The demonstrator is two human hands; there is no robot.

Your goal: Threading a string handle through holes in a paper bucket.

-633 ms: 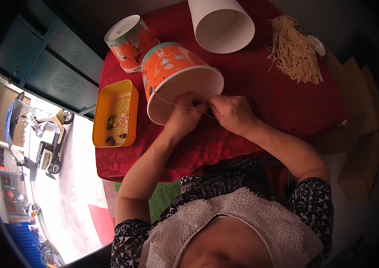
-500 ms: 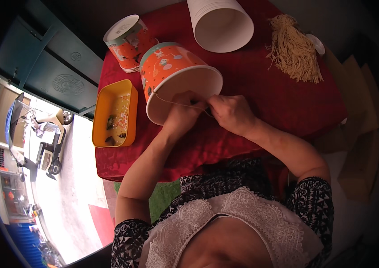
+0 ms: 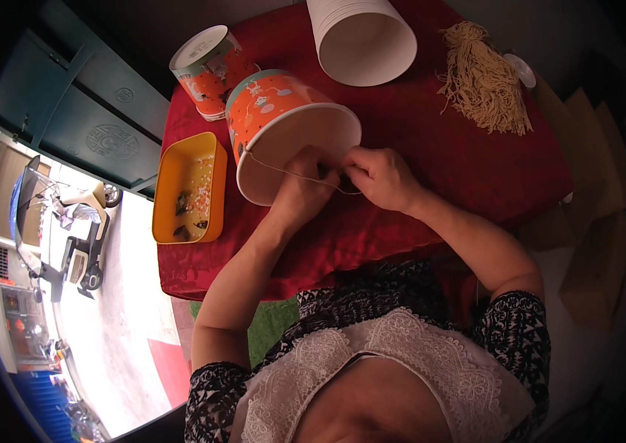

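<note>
An orange paper tub (image 3: 272,103) with a green band and white pictures lies tipped, its white-rimmed mouth toward me. A thin pale cord (image 3: 276,168) runs from the left of its rim, across my left hand, and loops below my right hand. My left hand (image 3: 304,181) reaches into the mouth with fingers curled close to the right side of the rim; what its fingertips grip is hidden. Just beside it, touching or nearly so, my right hand (image 3: 381,177) pinches the cord at the rim, fingertips pressed together.
A yellow tray (image 3: 218,188) with small coloured bits stands at left. Behind it is another patterned tub (image 3: 210,74), bottom up. White nested tubs (image 3: 368,48) lie at the back, a bundle of cream cords (image 3: 484,81) at right, all on a red tablecloth (image 3: 438,140).
The tub and both hands have shifted slightly left. My right hand has edged up closer to the rim, and the cord's loop now hangs more visibly below the hands.
</note>
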